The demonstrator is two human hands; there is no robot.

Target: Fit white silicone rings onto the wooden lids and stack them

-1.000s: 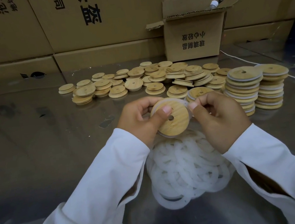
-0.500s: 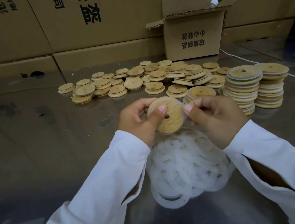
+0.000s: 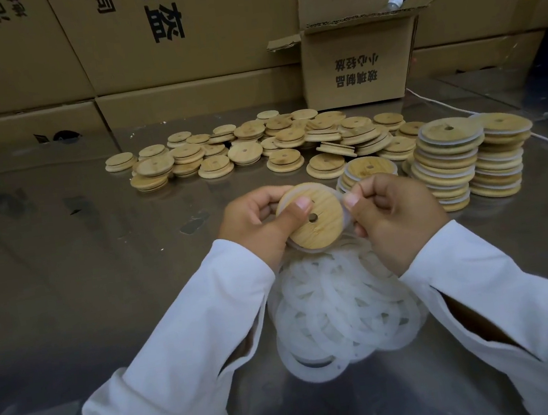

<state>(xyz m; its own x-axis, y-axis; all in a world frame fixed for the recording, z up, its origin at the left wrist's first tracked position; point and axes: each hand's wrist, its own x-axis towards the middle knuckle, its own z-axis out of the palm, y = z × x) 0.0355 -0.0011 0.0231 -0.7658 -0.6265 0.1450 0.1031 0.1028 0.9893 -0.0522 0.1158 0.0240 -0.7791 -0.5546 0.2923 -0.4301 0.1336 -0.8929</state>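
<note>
Over the ring heap (image 3: pixel 340 306), toward the table's (image 3: pixel 100 263) near edge: one wooden lid (image 3: pixel 323 227) is held up off the steel, its flat face tilted toward the camera and its small hole showing near the middle.
Ring on lid: a white silicone ring (image 3: pixel 345 219) shows as a pale rim along the lid's right and lower edge. It looks partly seated; whether it sits in the groove all round cannot be told.
Left hand (image 3: pixel 253 220): grips the lid from its left side, thumb (image 3: pixel 295 210) pressed flat on the face and fingers curled behind. I judge this a brace, so the lid does not turn while the ring is stretched.
Right hand (image 3: pixel 394 213): curled, thumb and fingers pinching the ring at the lid's right edge, apparently drawing it over the rim.
Wrists: both are lifted clear of the table, with white sleeves (image 3: pixel 180 356) angling in from the near corners.
Ring supply: the heap lies directly under the hands, probably so the next ring is a short reach.
Finished stacks (image 3: pixel 450 165): two tall and one short stack of ringed lids stand toward the right edge, just beyond the right hand, handy for setting this lid down.
Bare lids (image 3: pixel 258 147): scattered across the middle toward the far edge, no rings visible.
Far edge: a small open carton (image 3: pixel 358 59) stands before large cartons (image 3: pixel 175 29).
</note>
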